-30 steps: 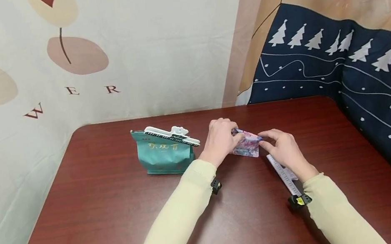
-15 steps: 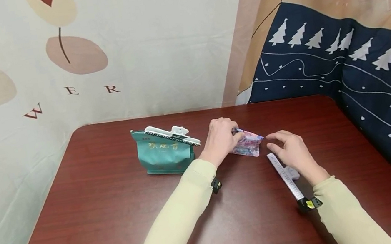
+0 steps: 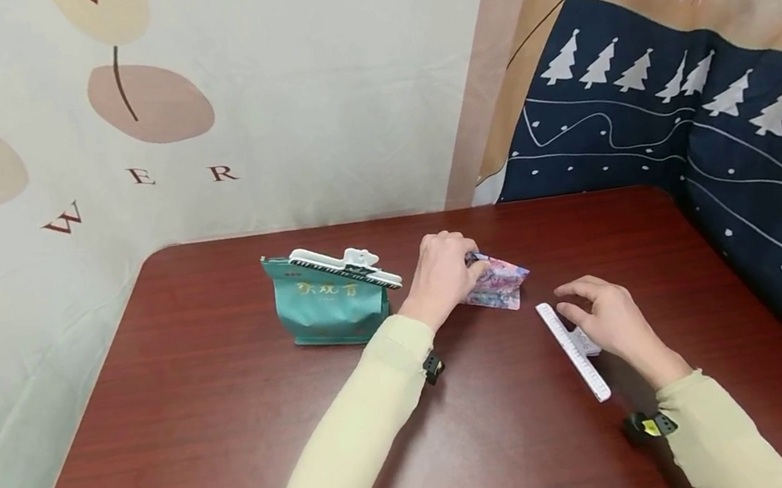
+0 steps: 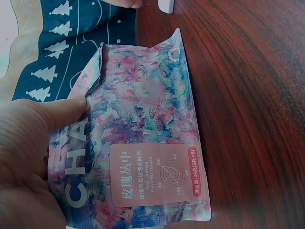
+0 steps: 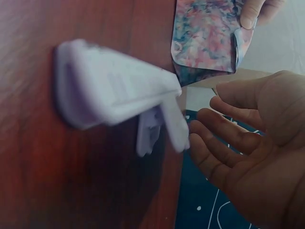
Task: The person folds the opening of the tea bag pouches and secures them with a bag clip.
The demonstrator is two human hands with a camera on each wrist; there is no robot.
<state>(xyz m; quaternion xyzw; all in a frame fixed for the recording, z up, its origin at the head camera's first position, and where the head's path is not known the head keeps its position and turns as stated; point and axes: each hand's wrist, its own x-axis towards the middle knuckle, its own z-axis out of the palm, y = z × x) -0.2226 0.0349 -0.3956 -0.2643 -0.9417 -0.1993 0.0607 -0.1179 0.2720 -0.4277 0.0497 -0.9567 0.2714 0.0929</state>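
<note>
My left hand (image 3: 443, 274) pinches the folded top of a small pink and blue tea bag pouch (image 4: 143, 105), which stands on the table. In the left wrist view the thumb presses on the fold beside the "CHA" lettering. The pouch's free top corner juts out past the fingers. My right hand (image 3: 610, 317) holds nothing, its fingers loosely bent beside a white bag clip (image 3: 574, 351) that lies on the table. In the right wrist view, the clip's two handle tabs (image 5: 164, 126) point toward the fingertips.
To the left of my left hand stands a green pouch (image 3: 327, 304), its top gripped by another white bag clip (image 3: 345, 268). The dark red wooden table (image 3: 240, 452) ends at a patterned cloth (image 3: 585, 122) at the back right.
My right hand has let go of the pouch's corner and moved right and toward me, beside the loose clip. The left hand keeps its grip on the pouch.
</note>
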